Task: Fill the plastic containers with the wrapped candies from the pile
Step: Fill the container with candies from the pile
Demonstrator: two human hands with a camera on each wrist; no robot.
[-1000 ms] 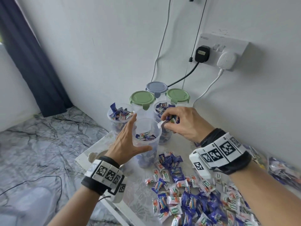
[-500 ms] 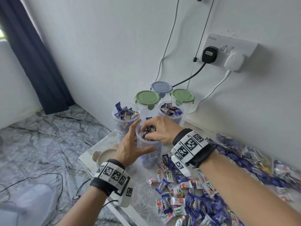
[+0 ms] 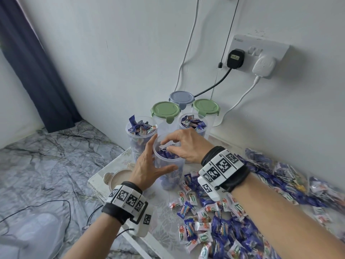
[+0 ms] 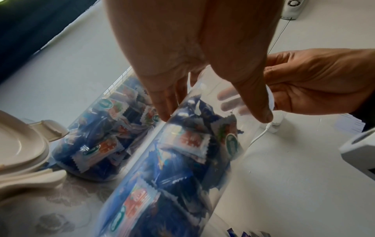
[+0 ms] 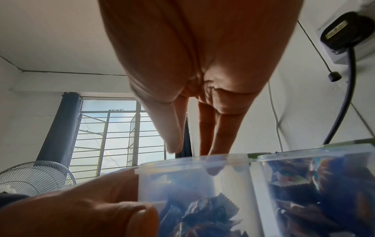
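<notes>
**Left hand steadies open container, right hand at its mouth**

Head view, centre frame: left hand (image 3: 149, 169) wraps the near clear container (image 3: 169, 165), thumb across the front wall, fingers (image 3: 151, 144) curved round the far side at the rim. The container stands upright on the bench (image 3: 164, 212), lid off, partly filled with blue and white wrapped candies. In the left wrist view the same grasp shows, thumb and fingers spread round the clear wall (image 4: 202, 144).

Right hand (image 3: 188, 144) hovers over the container mouth, fingertips (image 3: 169, 149) dipped just inside the rim and loosely apart; cannot tell if a candy is still between them. Right wrist view shows the fingers (image 5: 215, 136) pointing down onto the rim, slightly separated.

Candy pile (image 3: 233, 221) spreads over the lower right of the frame, on the bench, just beside the held container and running to the right edge.

Behind the held container: two open containers heaped with candies, one upper left (image 3: 141, 133), one upper right (image 3: 193, 124). Further back against the wall, three lidded ones, two green lids (image 3: 165, 110) (image 3: 206, 107) and one grey-blue lid (image 3: 181, 98).

A beige lid (image 3: 117, 179) lies flat on the bench, left of the left hand. Wall socket (image 3: 261, 53) upper right with a black plug and a white plug. Dark curtain (image 3: 33, 62) upper left; marbled floor lower left.
</notes>
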